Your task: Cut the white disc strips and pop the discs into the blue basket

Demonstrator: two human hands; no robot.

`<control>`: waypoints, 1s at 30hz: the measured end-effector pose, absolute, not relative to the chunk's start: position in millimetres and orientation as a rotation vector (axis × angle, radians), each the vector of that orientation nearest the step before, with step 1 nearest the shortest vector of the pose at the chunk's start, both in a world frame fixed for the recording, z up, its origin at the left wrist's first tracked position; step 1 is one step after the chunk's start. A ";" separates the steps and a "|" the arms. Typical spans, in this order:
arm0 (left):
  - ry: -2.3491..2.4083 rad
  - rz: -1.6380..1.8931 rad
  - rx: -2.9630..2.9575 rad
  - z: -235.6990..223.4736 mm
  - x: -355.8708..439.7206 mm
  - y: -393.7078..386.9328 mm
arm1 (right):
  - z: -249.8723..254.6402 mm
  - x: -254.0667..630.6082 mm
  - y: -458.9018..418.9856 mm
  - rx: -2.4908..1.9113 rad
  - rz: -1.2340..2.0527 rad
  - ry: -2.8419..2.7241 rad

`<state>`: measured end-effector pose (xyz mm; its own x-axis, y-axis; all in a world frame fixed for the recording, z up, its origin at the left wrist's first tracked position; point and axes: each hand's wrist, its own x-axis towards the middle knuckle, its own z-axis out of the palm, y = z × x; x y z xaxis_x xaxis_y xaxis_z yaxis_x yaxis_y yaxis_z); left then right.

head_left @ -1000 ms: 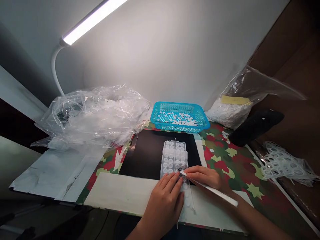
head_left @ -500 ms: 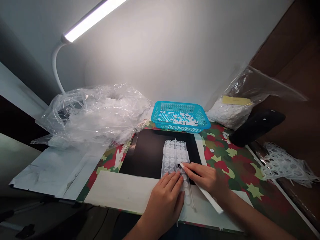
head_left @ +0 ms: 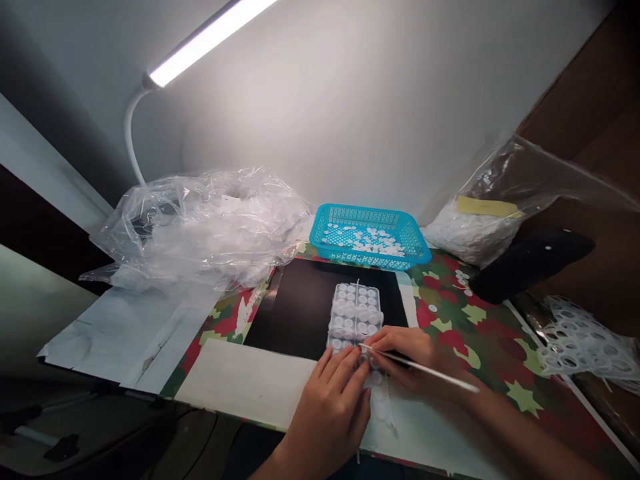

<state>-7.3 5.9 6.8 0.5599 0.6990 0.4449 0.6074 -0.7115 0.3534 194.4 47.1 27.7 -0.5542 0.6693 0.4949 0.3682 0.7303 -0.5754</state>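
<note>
White sheets (head_left: pixel 110 333): lying over the left end of the table (head_left: pixel 480 333), creased and overlapping.
Lamp (head_left: pixel 210 40): lit, on a curved neck that goes down behind the plastic at the back left; its base is hidden.
Clear plastic bag (head_left: pixel 215 233): crumpled, at the table's back left corner, holding whitish contents too blurred to tell.
Black sheet (head_left: pixel 295 307): flat on the table, its near edge meeting a pale strip (head_left: pixel 240 380) along the table's front edge.
Left hand (head_left: pixel 330 407): palm down, fingers extended and resting on the near part of the disc tray, gripping nothing.
Disc tray (head_left: pixel 345 308): translucent, with rows of round white pieces, lying lengthwise from the right part of the black sheet towards the table's front edge; a thin white line runs along its middle.
Blue basket (head_left: pixel 323 252): behind the black sheet, near the table's back edge, with white discs (head_left: pixel 380 243) scattered inside.
Right hand (head_left: pixel 413 353): pinching the white stick (head_left: pixel 440 375) between thumb and fingers, its tip at the disc tray beside the left fingertips.
Zip bag (head_left: pixel 470 233): at the back right, full of white pieces, a yellow label (head_left: pixel 487 207) on it.
Black object (head_left: pixel 530 263): tilted, near the table's right edge.
White netting (head_left: pixel 585 340): heaped beyond that edge.
</note>
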 end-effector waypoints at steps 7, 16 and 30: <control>1.195 0.914 2.583 7.1 -15.1 5.6 | 6.7 190.4 47.6 -0.618 0.088 -2.391; 1.198 0.919 2.578 7.6 -12.7 5.8 | 11.0 189.9 44.9 -0.623 -0.019 -2.500; 1.213 0.894 2.566 6.9 -12.9 3.8 | 20.9 192.9 45.2 -0.908 0.459 -2.418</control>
<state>-12.9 3.8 6.9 0.4906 0.7479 0.4472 0.6489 -0.6561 0.3853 192.9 45.2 20.9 -0.6450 0.6827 0.3433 0.5092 0.7190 -0.4730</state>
